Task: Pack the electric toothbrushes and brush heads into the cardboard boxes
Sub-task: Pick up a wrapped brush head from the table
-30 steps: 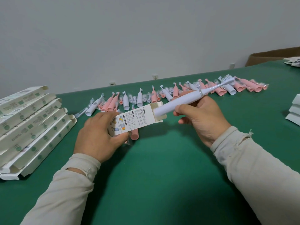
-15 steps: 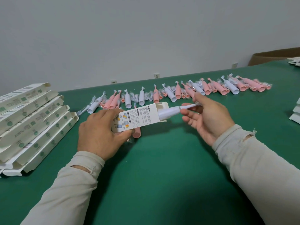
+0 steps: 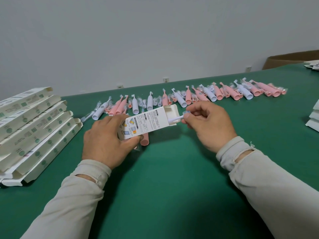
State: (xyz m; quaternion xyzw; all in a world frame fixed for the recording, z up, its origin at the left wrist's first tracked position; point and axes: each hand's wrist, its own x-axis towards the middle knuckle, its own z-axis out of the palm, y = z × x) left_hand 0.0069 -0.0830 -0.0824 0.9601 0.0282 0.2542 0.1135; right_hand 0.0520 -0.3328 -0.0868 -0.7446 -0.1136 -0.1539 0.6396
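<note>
My left hand (image 3: 107, 144) grips a white printed cardboard box (image 3: 148, 124) at its closed end, holding it just above the green table (image 3: 172, 187). A white electric toothbrush (image 3: 177, 118) is almost fully inside the box; only its thin neck and bristle head stick out of the open end. My right hand (image 3: 209, 125) pinches that brush head between thumb and fingertips. A pink toothbrush (image 3: 144, 140) lies on the table under the box. A long row of pink and white toothbrushes and bagged brush heads (image 3: 189, 97) lies behind.
A stack of white flat boxes (image 3: 32, 128) with open flaps sits at the left. More white boxes (image 3: 314, 118) lie at the right edge. A brown carton (image 3: 291, 60) stands at the far right beyond the table, against the grey wall.
The white toothbrush has slid leftward into the box until only its neck and head show. My right hand moved from the handle to the brush head. My left hand stayed on the box.
</note>
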